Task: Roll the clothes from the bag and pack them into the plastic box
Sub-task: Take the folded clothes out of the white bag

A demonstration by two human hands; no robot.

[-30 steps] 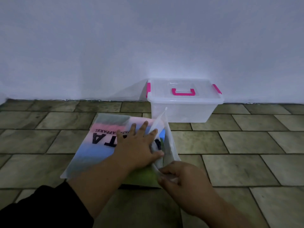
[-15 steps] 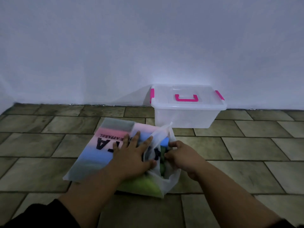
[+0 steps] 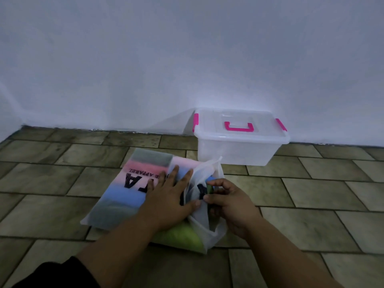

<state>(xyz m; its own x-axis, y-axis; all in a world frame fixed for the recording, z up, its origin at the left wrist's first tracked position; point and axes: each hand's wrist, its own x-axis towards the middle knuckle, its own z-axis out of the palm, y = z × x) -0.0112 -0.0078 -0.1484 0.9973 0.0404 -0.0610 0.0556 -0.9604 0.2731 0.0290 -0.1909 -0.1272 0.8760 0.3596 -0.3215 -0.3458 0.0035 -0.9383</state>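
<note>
1. The clothes (image 3: 182, 235) are inside the bag (image 3: 128, 190), which lies flat on the floor (image 3: 311, 183). They show through its thin white skin as bands of grey, pink, blue and green. A dark piece (image 3: 201, 190) shows at the open mouth on the right.
2. We judge the load to be soft and light, a loose stack that will slump and slide rather than lift as one block. The bag itself looks thin, limp and a little slippery, so it will likely drag along if we pull the cloth without holding it down.
3. The best hold is probably a folded edge of the top garment just inside the mouth, drawn out sideways and low.
4. Our left hand (image 3: 168, 196) lies palm down on the bag near the mouth, fingers spread and straight. It presses the stack flat and grips nothing.
5. Our right hand (image 3: 230, 204) is at the mouth with its fingers curled, the thumb pinching the loose flap of the bag. We cannot tell whether it already has cloth.
6. The plastic box (image 3: 234, 150) stands against the wall just behind the bag. Its lid (image 3: 216, 123) is on and the pink latches are down, so it must be opened before anything is packed.
</note>
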